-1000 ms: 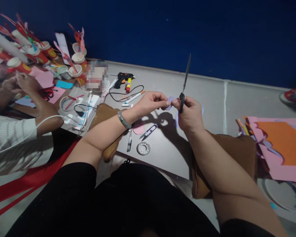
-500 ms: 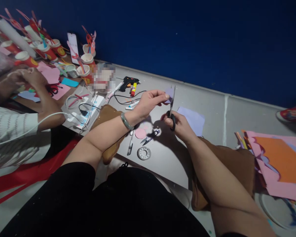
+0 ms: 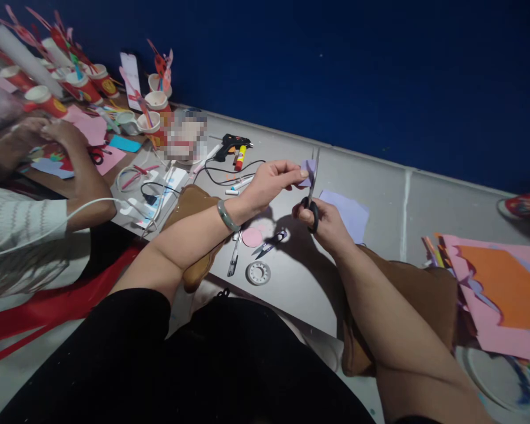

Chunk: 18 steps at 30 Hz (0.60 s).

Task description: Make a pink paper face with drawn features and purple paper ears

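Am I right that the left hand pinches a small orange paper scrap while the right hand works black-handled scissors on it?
Not quite: the scrap is pale purple, not orange, as the head view shows. The left hand does pinch it, and the right hand works the scissors on it.

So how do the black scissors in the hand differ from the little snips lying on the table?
The scissors are held upright in the right hand, blades at the purple paper scrap; the snips lie flat, untouched. The scissors have black loop handles and look longer; the snips look smaller, without loops. Both are cutting tools.
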Motion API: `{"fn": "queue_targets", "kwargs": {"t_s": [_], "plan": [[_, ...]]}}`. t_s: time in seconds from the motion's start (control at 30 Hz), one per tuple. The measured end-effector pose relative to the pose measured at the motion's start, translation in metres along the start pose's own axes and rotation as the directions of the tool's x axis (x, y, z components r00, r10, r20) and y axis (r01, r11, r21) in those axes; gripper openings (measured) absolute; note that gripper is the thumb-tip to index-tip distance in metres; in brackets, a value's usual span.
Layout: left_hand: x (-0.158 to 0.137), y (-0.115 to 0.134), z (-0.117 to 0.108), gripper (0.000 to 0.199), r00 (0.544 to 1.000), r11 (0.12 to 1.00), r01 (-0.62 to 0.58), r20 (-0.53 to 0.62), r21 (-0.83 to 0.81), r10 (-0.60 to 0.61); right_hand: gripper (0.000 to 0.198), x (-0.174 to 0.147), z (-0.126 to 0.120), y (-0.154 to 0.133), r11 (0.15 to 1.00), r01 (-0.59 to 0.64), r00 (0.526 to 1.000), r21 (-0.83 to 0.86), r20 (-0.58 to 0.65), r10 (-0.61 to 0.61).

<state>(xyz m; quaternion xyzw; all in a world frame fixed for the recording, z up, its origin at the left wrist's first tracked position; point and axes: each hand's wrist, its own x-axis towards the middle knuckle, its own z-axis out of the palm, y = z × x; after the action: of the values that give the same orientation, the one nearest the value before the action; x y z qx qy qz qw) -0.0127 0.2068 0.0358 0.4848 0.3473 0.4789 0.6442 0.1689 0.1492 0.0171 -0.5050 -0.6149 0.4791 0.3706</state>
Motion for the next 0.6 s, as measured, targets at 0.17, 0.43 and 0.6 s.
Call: {"fn": "queue_targets", "kwargs": {"t_s": [0.17,0.43,0.6], "plan": [[0.0001,0.0015,-0.0007,0.046,1.000,1.000,0.012,0.000,0.018,-0.012,0.081,0.0015,0.0006,0.0003,0.999,-0.028,1.000,0.026,-0.008,0.028],[0.0019,-0.0010,-0.0011,0.042,1.000,1.000,0.002,-0.006,-0.017,-0.002,0.070,0.0020,0.0002,-0.0015,1.000,-0.028,0.999,0.012,-0.017,0.029],[0.0024,-0.0019,-0.0025,0.044,1.000,0.999,-0.023,0.009,-0.022,0.023,0.067,0.0017,-0.0020,-0.0002,0.999,-0.033,0.999,0.011,-0.025,0.034]]}}
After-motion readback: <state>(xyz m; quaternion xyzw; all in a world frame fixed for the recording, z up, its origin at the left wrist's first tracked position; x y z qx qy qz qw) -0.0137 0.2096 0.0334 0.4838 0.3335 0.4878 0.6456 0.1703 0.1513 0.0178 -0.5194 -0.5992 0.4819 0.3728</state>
